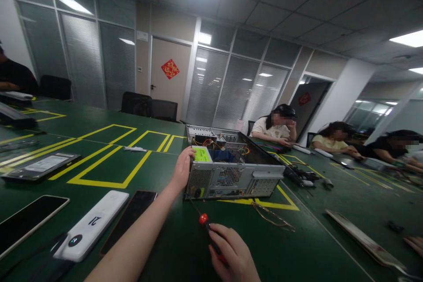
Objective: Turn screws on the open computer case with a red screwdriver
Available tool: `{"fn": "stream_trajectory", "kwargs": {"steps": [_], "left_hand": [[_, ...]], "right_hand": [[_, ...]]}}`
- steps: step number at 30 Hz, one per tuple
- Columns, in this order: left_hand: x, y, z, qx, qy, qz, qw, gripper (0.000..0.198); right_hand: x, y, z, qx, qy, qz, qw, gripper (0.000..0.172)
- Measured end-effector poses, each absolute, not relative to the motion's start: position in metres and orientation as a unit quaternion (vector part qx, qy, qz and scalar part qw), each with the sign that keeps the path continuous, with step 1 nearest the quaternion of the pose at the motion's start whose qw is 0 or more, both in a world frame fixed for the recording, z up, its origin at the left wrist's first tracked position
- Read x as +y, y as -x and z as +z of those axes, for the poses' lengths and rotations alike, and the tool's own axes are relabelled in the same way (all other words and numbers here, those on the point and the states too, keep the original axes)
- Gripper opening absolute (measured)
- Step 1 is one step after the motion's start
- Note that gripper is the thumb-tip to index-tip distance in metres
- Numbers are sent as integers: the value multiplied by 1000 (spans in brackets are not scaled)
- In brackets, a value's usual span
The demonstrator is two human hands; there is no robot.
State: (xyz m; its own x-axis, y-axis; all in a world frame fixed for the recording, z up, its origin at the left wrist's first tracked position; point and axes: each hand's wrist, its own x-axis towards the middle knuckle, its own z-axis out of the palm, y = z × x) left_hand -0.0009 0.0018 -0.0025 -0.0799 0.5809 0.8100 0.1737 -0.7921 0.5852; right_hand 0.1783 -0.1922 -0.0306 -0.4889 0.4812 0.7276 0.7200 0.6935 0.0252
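At a green table [180, 246], the left hand [183, 168] bends its fingers over an open grey metal computer case [243, 172], grip unclear; the right hand [236, 251] wraps a red-and-black screwdriver [204, 219].

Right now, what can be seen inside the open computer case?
Inside the computer case, coloured wires, a green label and a blue part show. The near panel hides the bottom, so I cannot see it.

The computer case [238, 180] lies behind the screwdriver [203, 219].

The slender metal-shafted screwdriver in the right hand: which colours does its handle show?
Its handle shows red and black, best seen in the head view.
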Motion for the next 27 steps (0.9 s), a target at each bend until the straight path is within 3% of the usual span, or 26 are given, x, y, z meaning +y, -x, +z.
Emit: {"fn": "stream_trajectory", "kwargs": {"steps": [7,13,16,22,27], "left_hand": [[0,1,-1,284,-659,679,155,38],[-1,1,0,292,-659,675,158,39],[-2,0,0,293,-657,676,161,39],[-2,1,0,293,-656,677,161,38],[1,1,-3,288,-657,680,154,39]], "right_hand": [[-195,-167,-41,-869,343,-146,324,23],[-200,-171,-35,-827,465,-70,309,52],[-203,-171,-29,-813,496,-50,300,44],[-200,-161,-48,-813,434,-188,340,38],[-201,-151,-66,-811,477,-69,333,35]]}}
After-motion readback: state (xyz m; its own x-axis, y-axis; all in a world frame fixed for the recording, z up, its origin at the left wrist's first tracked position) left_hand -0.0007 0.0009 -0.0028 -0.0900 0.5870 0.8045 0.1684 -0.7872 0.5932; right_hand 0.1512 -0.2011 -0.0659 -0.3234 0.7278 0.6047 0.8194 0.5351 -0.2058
